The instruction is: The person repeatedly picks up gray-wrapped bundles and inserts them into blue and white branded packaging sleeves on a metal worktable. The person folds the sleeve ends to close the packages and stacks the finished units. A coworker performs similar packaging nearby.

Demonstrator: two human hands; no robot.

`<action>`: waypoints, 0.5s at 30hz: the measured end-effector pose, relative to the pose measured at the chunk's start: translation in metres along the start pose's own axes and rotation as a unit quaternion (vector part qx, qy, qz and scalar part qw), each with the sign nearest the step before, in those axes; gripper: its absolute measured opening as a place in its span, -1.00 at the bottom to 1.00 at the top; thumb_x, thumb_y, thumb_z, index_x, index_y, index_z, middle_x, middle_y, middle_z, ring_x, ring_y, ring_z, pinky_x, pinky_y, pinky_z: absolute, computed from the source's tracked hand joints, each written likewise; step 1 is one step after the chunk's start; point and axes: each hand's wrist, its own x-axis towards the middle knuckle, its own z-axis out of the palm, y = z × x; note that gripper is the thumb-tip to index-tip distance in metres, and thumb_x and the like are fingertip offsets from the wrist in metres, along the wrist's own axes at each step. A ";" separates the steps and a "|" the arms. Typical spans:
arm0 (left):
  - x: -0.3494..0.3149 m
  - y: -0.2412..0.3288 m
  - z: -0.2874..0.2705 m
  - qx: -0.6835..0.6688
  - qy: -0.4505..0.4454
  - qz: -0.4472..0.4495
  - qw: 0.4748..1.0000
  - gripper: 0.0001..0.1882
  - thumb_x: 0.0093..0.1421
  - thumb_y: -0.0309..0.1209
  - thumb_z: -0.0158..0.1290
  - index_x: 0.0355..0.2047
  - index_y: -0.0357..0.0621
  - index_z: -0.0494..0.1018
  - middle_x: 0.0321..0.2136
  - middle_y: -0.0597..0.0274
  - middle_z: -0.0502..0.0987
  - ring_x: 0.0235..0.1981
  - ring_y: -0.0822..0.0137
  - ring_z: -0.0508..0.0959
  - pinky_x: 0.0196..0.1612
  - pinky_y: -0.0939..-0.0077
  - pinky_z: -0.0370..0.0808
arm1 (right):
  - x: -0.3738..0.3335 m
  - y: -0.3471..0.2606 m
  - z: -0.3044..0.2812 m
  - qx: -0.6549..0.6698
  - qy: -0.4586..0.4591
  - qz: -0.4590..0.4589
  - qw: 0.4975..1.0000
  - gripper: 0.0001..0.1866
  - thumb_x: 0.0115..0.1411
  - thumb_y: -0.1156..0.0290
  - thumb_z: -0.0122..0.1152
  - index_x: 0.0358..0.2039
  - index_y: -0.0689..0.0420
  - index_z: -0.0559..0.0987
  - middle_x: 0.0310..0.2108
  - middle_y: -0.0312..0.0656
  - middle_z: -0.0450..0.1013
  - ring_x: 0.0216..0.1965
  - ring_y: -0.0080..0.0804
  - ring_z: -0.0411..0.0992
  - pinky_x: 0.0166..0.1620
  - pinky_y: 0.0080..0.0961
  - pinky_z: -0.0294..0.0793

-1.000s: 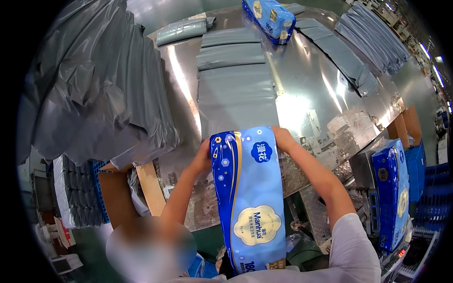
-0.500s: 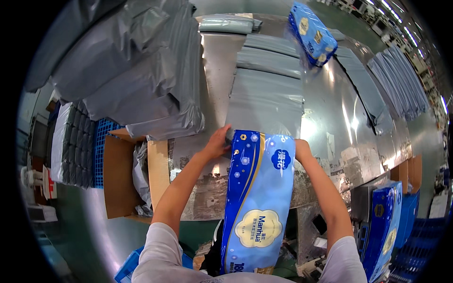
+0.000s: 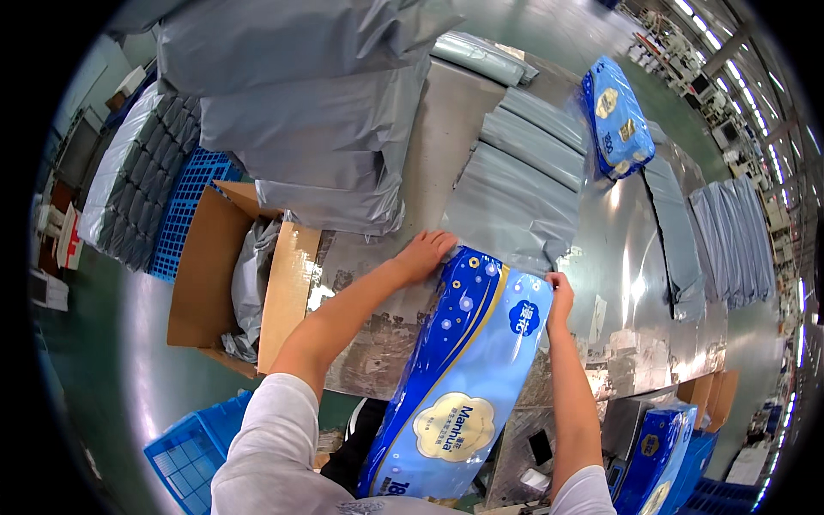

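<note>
A long blue plastic-wrapped toilet paper pack [image 3: 481, 352] slants up from my body, its far end at the near edge of a grey plastic bag [image 3: 506, 206]. That bag lies on the metal table, the nearest of several overlapping ones. My left hand [image 3: 427, 256] is closed at the bag's left near corner, beside the pack's end. At the right near corner my right hand [image 3: 560, 299] pinches the bag, where creases run out from the fingers. The fingertips are partly hidden. How far the pack reaches into the bag, I cannot tell.
A tall grey bag stack [image 3: 300, 129] stands left, above an open cardboard box [image 3: 206, 283]. Another blue pack [image 3: 620, 120] sits at the table's far right, near folded grey bags [image 3: 730, 240]. More packs [image 3: 657, 455] stand lower right; a blue crate [image 3: 193, 446] lies lower left.
The view has turned, so the scene sits tilted and shifted. The pack's far end is at the bag's edge in both frames. The bag now shows more creases near my right hand.
</note>
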 end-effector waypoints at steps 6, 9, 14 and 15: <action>0.035 0.001 0.010 0.052 0.039 -0.025 0.998 -0.64 -0.03 -0.48 -0.05 -0.15 -0.14 0.29 -0.03 0.14 0.30 0.05 0.16 0.23 0.05 0.23 0.20 | 0.008 0.005 -0.003 -0.201 -0.107 -0.209 0.951 -0.87 0.02 0.33 -0.06 -0.40 0.03 0.41 -0.44 -0.16 0.39 -0.34 -0.16 0.39 -0.36 -0.37 0.38; 0.054 0.003 0.021 0.010 0.055 -0.125 0.991 -0.67 -0.06 -0.49 -0.04 -0.21 -0.10 0.33 -0.10 0.17 0.35 -0.02 0.16 0.29 0.00 0.30 0.25 | 0.022 0.016 -0.004 -0.193 -0.100 -0.216 0.952 -0.94 0.02 0.39 -0.05 -0.48 0.07 0.35 -0.54 -0.13 0.40 -0.47 -0.14 0.39 -0.44 -0.33 0.33; 0.051 0.022 -0.002 -0.103 0.131 -0.157 0.973 -0.63 -0.05 -0.48 -0.09 -0.15 -0.02 0.34 -0.11 0.25 0.36 -0.03 0.17 0.30 0.02 0.30 0.23 | 0.011 0.011 -0.007 -0.076 -0.031 -0.092 0.992 -0.91 0.07 0.42 -0.01 -0.48 0.14 0.34 -0.64 -0.04 0.37 -0.59 -0.13 0.37 -0.49 -0.33 0.30; 0.042 0.028 -0.009 -0.095 0.183 -0.119 0.971 -0.60 -0.05 -0.48 -0.09 -0.13 -0.01 0.34 -0.09 0.25 0.35 -0.01 0.17 0.29 0.03 0.30 0.21 | 0.003 0.009 -0.011 -0.049 -0.027 -0.076 0.996 -0.91 0.08 0.42 -0.01 -0.47 0.15 0.34 -0.64 -0.03 0.36 -0.59 -0.13 0.37 -0.50 -0.33 0.31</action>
